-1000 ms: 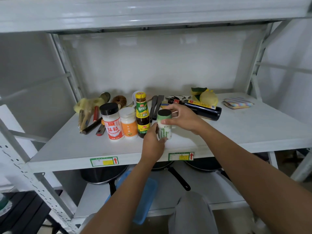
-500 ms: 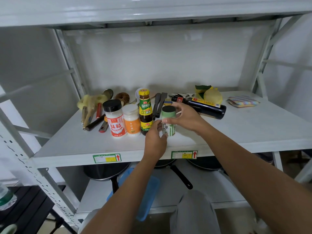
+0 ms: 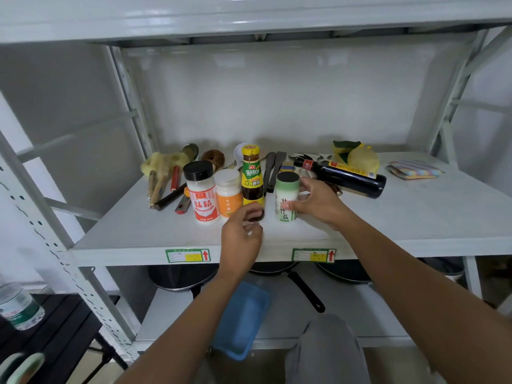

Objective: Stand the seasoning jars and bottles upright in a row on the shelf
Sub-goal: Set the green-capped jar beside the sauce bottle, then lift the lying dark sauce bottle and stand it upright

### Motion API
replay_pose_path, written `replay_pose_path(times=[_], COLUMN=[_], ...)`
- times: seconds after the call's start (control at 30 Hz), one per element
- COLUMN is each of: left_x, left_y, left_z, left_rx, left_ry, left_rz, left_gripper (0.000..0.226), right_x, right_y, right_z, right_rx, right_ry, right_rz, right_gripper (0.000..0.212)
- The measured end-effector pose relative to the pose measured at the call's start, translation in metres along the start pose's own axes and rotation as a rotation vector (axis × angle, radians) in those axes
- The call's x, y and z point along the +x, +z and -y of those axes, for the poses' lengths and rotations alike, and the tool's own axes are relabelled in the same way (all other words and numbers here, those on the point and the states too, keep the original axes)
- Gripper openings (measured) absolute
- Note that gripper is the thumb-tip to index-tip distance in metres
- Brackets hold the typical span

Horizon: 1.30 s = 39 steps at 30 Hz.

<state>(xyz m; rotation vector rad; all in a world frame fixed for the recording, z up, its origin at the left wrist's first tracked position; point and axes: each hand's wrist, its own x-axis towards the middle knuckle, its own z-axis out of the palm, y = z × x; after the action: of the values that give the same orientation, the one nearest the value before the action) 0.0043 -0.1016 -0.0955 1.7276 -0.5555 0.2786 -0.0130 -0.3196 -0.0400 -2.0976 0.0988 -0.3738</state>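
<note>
Three containers stand upright side by side on the white shelf: a black-capped jar with a red label, a white-lidded jar with an orange label and a yellow-capped sauce bottle. Right of them, with a small gap, stands a green-topped salt jar. My right hand grips it, thumb on the front and fingers around the right side. My left hand hovers loosely curled in front of the sauce bottle's base, holding nothing. A dark soy sauce bottle lies on its side behind my right hand.
Kitchen utensils lie at the back left, spatulas behind the jars. A yellow-green sponge and a striped cloth sit at the back right. Pans and a blue tray fill the lower shelf. A water bottle stands lower left.
My left hand let go of the green-topped jar and drew back to the left. The jar now stands on the shelf under my right hand alone. The view moved closer.
</note>
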Motion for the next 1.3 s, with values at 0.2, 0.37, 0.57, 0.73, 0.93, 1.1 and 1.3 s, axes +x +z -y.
replay_pose_path(times=[0.2,0.37,0.57,0.73,0.93,1.1,1.3], left_x=[0.010,0.011,0.007,0.010,0.017,0.023,0.020], left_y=[-0.037,-0.053,-0.058,-0.052,-0.029,0.000,0.053], left_z=[0.004,0.006,0.004,-0.001,-0.028,-0.037,-0.050], left_rx=[0.008,0.038,0.026,-0.003,-0.063,-0.045,0.081], left_ry=[-0.028,-0.052,-0.014,-0.003,0.038,0.055,0.056], left_rz=[-0.002,0.061,0.090,0.092,0.157,0.229,0.469], left_gripper=[0.042,0.039,0.036,0.037,0.037,0.038,0.054], right_x=[0.005,0.006,0.005,0.005,0.000,-0.005,-0.011], right_y=[0.013,0.022,0.025,0.023,0.017,-0.014,-0.064], right_z=[0.005,0.010,0.014,0.013,0.014,0.007,-0.008], right_rx=[0.063,0.073,0.058,0.031,-0.024,-0.183,-0.331], right_ry=[0.034,0.043,0.042,0.035,0.016,0.057,0.088], right_rz=[-0.009,-0.006,-0.002,0.029,0.078,0.026,-0.141], right_gripper=[0.066,0.062,0.064,0.059,0.062,0.079,0.062])
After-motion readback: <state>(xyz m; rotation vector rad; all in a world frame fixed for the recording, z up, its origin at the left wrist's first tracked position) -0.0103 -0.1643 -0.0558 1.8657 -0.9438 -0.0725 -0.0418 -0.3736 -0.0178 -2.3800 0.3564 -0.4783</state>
